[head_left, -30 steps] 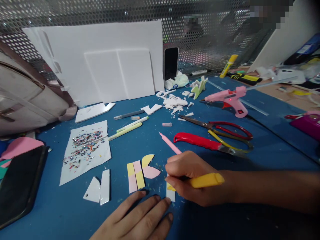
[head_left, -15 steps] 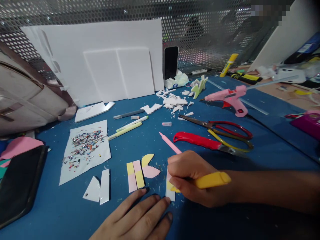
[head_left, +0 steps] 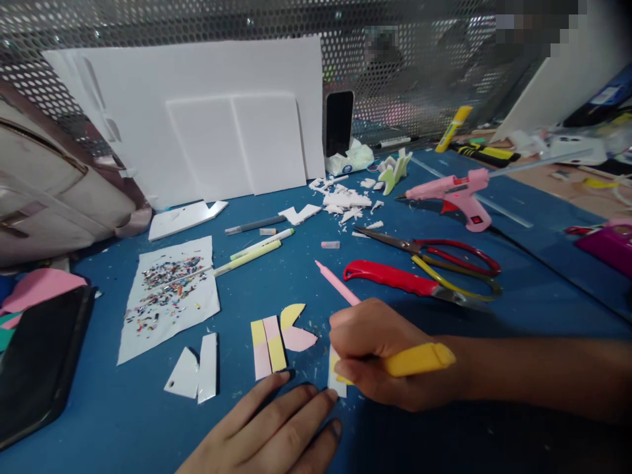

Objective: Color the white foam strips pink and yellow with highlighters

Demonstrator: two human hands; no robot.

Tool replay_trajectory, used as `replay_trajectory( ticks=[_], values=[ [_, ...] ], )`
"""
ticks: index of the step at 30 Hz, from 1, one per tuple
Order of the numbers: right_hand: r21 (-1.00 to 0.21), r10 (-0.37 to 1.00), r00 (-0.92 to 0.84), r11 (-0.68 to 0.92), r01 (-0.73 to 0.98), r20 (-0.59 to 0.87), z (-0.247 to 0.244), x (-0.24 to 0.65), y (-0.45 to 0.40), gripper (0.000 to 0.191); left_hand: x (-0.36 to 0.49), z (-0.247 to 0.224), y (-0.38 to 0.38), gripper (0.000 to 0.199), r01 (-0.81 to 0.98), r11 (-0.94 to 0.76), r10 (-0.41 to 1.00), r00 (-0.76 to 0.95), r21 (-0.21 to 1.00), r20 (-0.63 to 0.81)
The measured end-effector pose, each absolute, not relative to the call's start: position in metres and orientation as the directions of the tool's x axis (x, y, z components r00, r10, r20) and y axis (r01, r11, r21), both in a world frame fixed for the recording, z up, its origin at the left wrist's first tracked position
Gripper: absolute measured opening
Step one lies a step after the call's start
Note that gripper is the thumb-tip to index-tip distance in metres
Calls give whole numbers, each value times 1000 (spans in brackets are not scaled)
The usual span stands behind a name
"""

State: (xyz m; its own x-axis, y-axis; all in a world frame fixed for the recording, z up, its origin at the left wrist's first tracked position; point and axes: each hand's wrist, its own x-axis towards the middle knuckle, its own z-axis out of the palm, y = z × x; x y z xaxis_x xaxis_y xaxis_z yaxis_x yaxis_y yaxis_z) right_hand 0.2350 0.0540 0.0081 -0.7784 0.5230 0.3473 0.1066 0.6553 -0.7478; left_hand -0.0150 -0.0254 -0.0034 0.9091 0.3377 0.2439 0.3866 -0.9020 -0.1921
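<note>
My right hand [head_left: 390, 355] is closed around a yellow marker [head_left: 419, 359], its tip end low over a small white strip [head_left: 338, 387] partly coloured yellow. Most of that strip is hidden beneath the hand. My left hand [head_left: 281, 428] lies flat with fingers stretched out, one fingertip at the strip's lower end. Just beyond the left fingers are two pink-and-yellow strips [head_left: 268, 345] side by side, with a yellow and pink cut piece [head_left: 299, 337] to their right. A pink marker [head_left: 337, 282] lies uncapped past my right hand, its pink cap [head_left: 330, 245] farther off.
Right of centre lie a red-handled cutter [head_left: 390, 276], scissors [head_left: 444, 258] and a pink glue gun [head_left: 454, 196]. On the left are a paper with coloured bits [head_left: 133, 342], white pieces [head_left: 208, 368] and a black phone [head_left: 39, 368]. White boards [head_left: 197, 72] stand behind.
My right hand and the yellow marker have shifted very slightly over the strip. The left hand stays in place.
</note>
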Motion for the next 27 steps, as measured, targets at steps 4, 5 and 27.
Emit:
replay_trajectory(
  ticks=[4, 5, 27],
  values=[
    [-755, 527, -788, 643, 126, 317, 8, 235, 55, 33, -16, -6, -26, 40, 383, -905, 341, 914, -188, 222],
    [-763, 529, -781, 637, 109, 331, 7, 235, 55, 32, -16, -5, -25, 40, 383, -904, 342, 914, -188, 218],
    [-769, 512, -789, 634, 79, 340, 5, 235, 55, 33, -12, -2, -22, 40, 383, -903, 333, 910, -194, 248]
  ],
)
